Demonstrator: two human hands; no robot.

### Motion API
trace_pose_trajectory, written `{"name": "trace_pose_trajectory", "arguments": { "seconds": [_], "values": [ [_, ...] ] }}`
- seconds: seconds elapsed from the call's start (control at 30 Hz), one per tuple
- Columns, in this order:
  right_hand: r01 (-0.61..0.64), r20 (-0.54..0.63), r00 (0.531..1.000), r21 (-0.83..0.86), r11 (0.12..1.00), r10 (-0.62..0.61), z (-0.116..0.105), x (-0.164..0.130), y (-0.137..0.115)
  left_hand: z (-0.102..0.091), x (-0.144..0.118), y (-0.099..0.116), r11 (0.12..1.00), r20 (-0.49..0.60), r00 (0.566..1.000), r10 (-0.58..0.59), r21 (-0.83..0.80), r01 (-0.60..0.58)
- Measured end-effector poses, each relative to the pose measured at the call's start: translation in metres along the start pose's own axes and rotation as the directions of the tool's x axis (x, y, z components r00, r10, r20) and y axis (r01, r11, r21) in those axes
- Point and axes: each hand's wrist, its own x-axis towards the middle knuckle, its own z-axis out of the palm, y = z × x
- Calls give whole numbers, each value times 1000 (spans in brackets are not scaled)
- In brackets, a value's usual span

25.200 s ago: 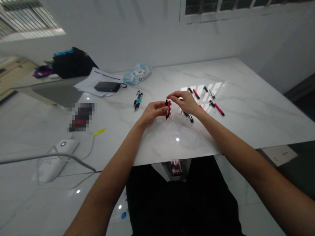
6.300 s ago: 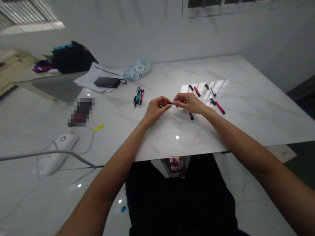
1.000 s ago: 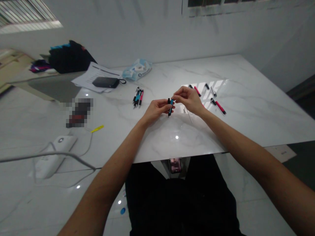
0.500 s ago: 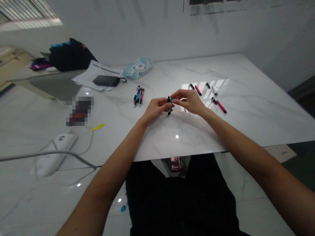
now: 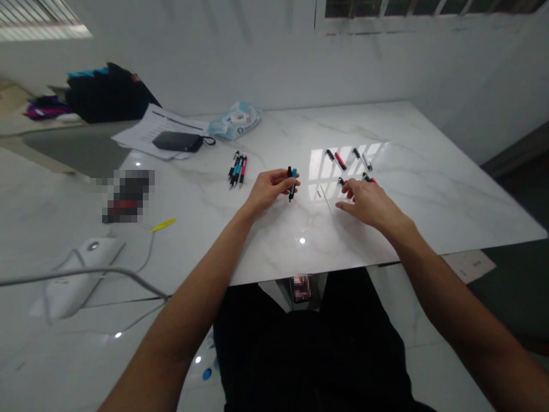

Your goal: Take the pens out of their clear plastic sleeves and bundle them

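My left hand [image 5: 268,190] holds a blue and black pen barrel [image 5: 292,184] upright over the white marble table [image 5: 429,189]. My right hand [image 5: 364,201] hovers low over the table to the right, fingers spread, holding nothing. Its fingertips are near a thin clear refill [image 5: 326,198] lying on the table. Loose red and black pen parts [image 5: 338,160] lie just beyond that hand. Three assembled pens [image 5: 237,170] lie side by side left of my left hand.
At the back left lie papers [image 5: 146,129], a black case [image 5: 176,141] and a blue plastic packet [image 5: 234,121]. A dark bag [image 5: 107,94] stands on a side surface. On the floor to the left are a white device with cable [image 5: 72,274] and a yellow item [image 5: 163,225].
My right hand has left the pen barrel and dropped right and down toward the table. My left hand still holds the blue barrel.
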Motion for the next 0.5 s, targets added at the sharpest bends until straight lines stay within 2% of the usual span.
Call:
{"name": "trace_pose_trajectory", "arguments": {
  "seconds": [0.17, 0.33, 0.5],
  "values": [
    [-101, 37, 994, -29, 994, 102, 11, -15, -10, -1, 2, -2, 1000, 9, 1000, -9, 19, 9],
    [-136, 87, 986, -103, 985, 145, 19, 4, -27, -2, 1, -1, 1000, -5, 1000, -13, 13, 13],
    [-189, 100, 971, -235, 954, 217, 18, 21, -34, -3, 1, -1, 1000, -19, 1000, -8, -7, 8]
  ]
}}
